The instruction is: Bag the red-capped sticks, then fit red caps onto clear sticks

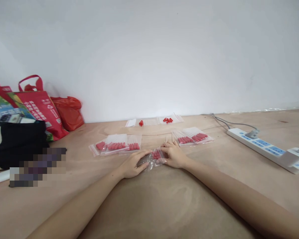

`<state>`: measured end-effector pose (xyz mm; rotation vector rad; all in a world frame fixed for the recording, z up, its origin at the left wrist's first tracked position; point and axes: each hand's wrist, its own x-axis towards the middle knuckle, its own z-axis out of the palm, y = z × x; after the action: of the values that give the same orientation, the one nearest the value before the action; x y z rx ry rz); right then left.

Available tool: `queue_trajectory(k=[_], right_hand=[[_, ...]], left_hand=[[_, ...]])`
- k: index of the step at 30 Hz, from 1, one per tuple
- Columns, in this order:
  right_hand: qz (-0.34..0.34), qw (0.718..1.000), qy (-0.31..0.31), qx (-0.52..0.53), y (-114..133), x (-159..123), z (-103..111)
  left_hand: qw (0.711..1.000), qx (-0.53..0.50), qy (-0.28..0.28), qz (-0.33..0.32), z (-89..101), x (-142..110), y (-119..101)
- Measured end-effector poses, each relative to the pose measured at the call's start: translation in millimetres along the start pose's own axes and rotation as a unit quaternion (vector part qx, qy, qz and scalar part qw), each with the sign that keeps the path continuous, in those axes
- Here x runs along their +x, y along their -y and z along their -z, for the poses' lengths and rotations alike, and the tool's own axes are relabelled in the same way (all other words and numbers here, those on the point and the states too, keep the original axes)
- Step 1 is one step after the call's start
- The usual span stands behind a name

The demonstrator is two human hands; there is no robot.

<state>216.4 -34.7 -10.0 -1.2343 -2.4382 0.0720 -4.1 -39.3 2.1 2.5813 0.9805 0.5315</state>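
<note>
A small clear zip bag [154, 156] with red capsules inside lies on the wooden table between my hands. My left hand [133, 164] pinches its left end, fingers curled onto the plastic. My right hand [173, 154] presses and grips its right end. Just beyond my left hand lie filled bags of red capsules [117, 146]. More filled bags [193, 137] lie beyond my right hand. Farther back, near the wall, sit loose red capsules [167, 120] and empty clear bags [149, 122].
A white power strip [266, 147] with cables lies at the right. Red shopping bags [43, 111] and a black-and-white bag [15, 141] stand at the left by the wall. A blurred-out item [37, 167] rests at the left front.
</note>
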Motion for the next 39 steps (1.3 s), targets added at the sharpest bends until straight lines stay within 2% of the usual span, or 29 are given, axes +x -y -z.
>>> queue_trajectory(k=[6,13,18,23,29,32,36,39], right_hand=[[-0.020,0.999,0.019,-0.021,4.6,2.0,6.5],[-0.019,0.999,0.022,0.036,9.1,-0.7,7.6],[0.007,0.998,0.051,-0.048,13.2,0.1,16.2],[-0.024,0.997,0.074,-0.005,19.1,0.3,20.3],[-0.049,0.991,0.089,-0.082,29.7,-2.5,22.8],[-0.028,0.995,0.090,-0.039,26.3,-4.1,20.8],[0.007,0.995,0.071,0.071,13.3,-3.3,20.3],[0.001,0.976,0.101,0.190,0.4,-1.8,23.2]], left_hand=[[1.000,0.008,-0.003,0.018,0.5,-0.4,-2.6],[1.000,0.006,0.001,-0.005,-1.2,-0.8,1.4],[1.000,0.008,0.004,-0.006,-1.3,-0.5,2.1],[1.000,0.003,-0.001,-0.005,-1.2,0.1,0.9],[1.000,0.001,0.003,-0.008,-2.3,0.7,2.5],[1.000,-0.004,0.002,-0.007,-1.8,0.8,1.2],[1.000,-0.007,-0.001,-0.004,-0.2,0.5,-1.3],[1.000,-0.008,-0.002,-0.003,0.2,0.1,-1.9]])
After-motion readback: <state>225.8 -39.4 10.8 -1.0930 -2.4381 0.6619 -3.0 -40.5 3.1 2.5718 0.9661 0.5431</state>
